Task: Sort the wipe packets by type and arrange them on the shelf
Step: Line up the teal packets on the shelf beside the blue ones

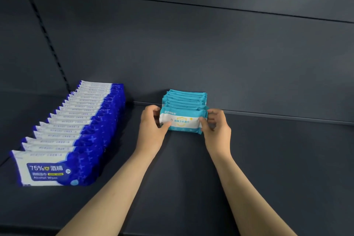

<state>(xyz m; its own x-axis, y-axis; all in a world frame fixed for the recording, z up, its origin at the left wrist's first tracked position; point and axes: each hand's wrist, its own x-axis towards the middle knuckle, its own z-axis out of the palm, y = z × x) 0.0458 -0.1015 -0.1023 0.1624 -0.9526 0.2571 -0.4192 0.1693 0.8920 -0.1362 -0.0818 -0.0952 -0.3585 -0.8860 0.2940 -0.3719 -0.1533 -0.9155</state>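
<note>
Both forearms reach in from the bottom edge, angled toward each other, and meet at the teal row [186, 98] near the back of the dark shelf [277, 159]. The left hand [151, 123] takes the left end of the front teal packet [182, 120], thumb laid across the lower corner of the face, fingers curled round behind. The right hand [217, 126] mirrors it on the right end, thumb on the front, fingers bent at the side, so the packet is pinched from both ends. It stands upright on its long edge, face toward the camera, pressed against the packets behind.

Off to the left, well apart, the blue row [76, 126] runs from the shelf's front edge back toward the rear panel [191, 44], each packet upright and overlapping the next.

Hard to read: the teal packets behind the front one show only their top edges, so their count is unclear. The left fingertips are hidden behind the packet. The right fingers are blurred. The print on the teal face is too soft to make out fully, and both elbows are cut off by the frame.
</note>
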